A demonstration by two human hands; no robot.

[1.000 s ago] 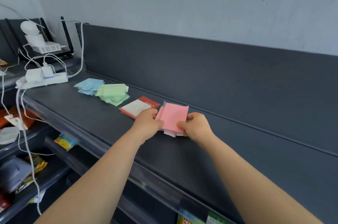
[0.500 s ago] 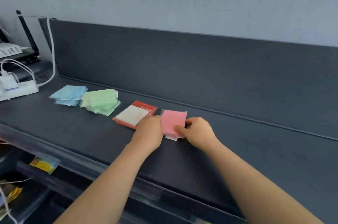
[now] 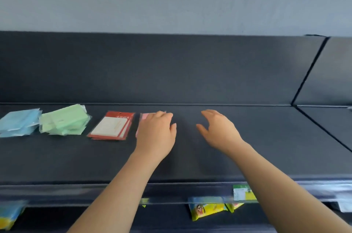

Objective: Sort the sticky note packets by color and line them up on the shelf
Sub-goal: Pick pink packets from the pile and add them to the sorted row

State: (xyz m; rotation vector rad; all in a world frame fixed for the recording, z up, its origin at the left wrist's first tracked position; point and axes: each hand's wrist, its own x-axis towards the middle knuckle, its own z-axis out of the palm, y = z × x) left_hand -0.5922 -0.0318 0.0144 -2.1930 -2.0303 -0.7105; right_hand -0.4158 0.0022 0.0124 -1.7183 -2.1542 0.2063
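**Change, half a second back to this moment:** My right hand (image 3: pixel 219 130) had let go of the pink packets (image 3: pixel 143 116), which both hands had been holding at the earlier moment. It was now well apart from them, to the right. My view had swung right, so the power strip and cables had dropped out at the left.

**Hands:**
- Left hand (image 3: pixel 156 130): lay palm down on the pink packets with the fingers spread flat over them and the thumb out to the right. It was pressing, not gripping. The forearm reached in from bottom left.
- Right hand: was empty, fingers loosely spread and slightly bent, over bare shelf (image 3: pixel 266 137). I could not tell whether it touched the surface.

**Shelf contents, left to right, in one row near the back panel (image 3: pixel 171 69):**
- Blue packets (image 3: pixel 18 124): a loose stack at the left edge of view.
- Green packets (image 3: pixel 63 120): a loose stack just beside the blue.
- Red-backed packets (image 3: pixel 112 126): white notes on red card, set apart from the green.
- Pink packets: just beside the red-backed ones, mostly hidden under my left hand, with only the top-left corner and left edge showing.

**Lower shelf (image 3: pixel 171 221):** Yellow snack packets (image 3: pixel 207 210) sat below a green-and-white label (image 3: pixel 243 192) on the clear front rail (image 3: pixel 57 192).
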